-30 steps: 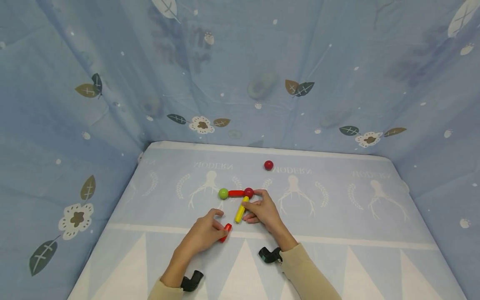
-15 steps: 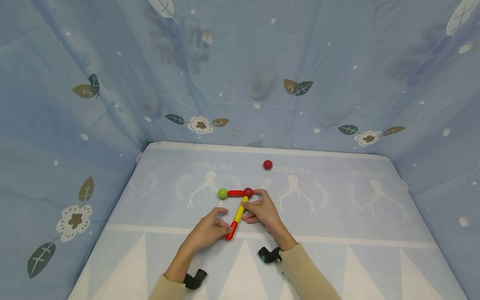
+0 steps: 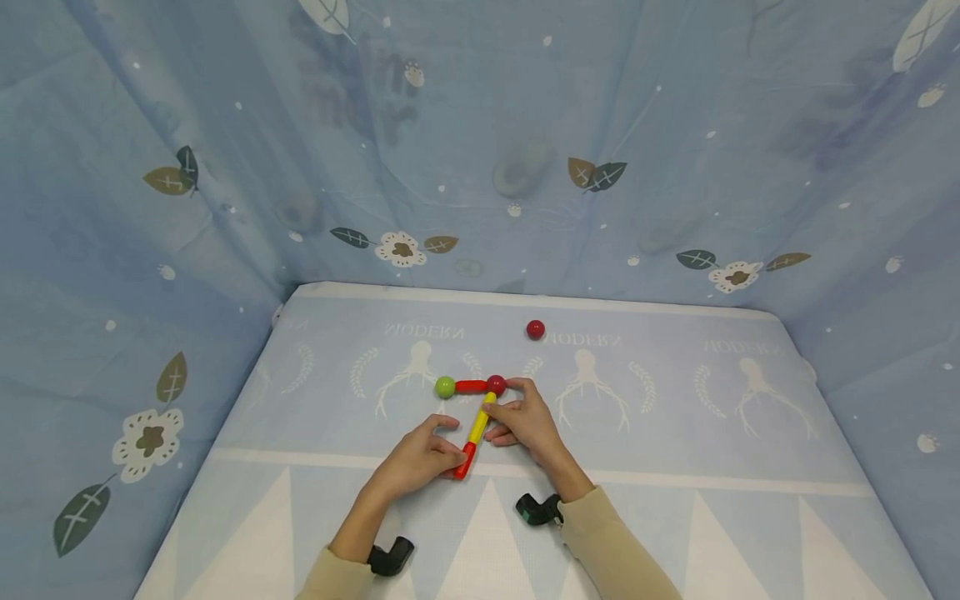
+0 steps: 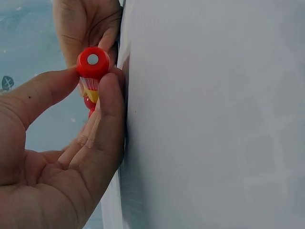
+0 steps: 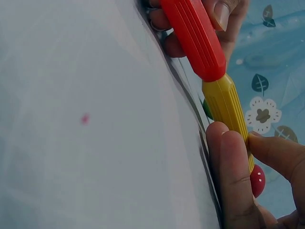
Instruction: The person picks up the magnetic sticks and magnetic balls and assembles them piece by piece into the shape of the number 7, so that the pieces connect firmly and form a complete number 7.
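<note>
My left hand (image 3: 416, 460) pinches a ribbed red rod (image 5: 198, 40) between thumb and fingers; a silver disc (image 4: 93, 59) shows in its near end. The rod's other end meets a yellow rod (image 3: 480, 425) in one straight line. That yellow rod is pinched by my right hand (image 3: 531, 427), thumb on one side and fingers on the other. At its far end is a dark red ball (image 3: 496, 384), with my right index fingertip right at its side. From this ball a second red rod (image 3: 471, 387) runs left to a green ball (image 3: 445, 387).
Another red ball (image 3: 536, 330) lies by itself farther back on the patterned tablecloth (image 3: 660, 450). Blue printed curtains (image 3: 480, 150) stand along the back and sides. A black wrist device (image 3: 391, 557) sits at the left wrist, a similar one (image 3: 537, 509) at the right.
My left hand has brought its red rod slightly right and up against the yellow rod's near end; a gap showed there one second ago. My right hand has stayed in place.
</note>
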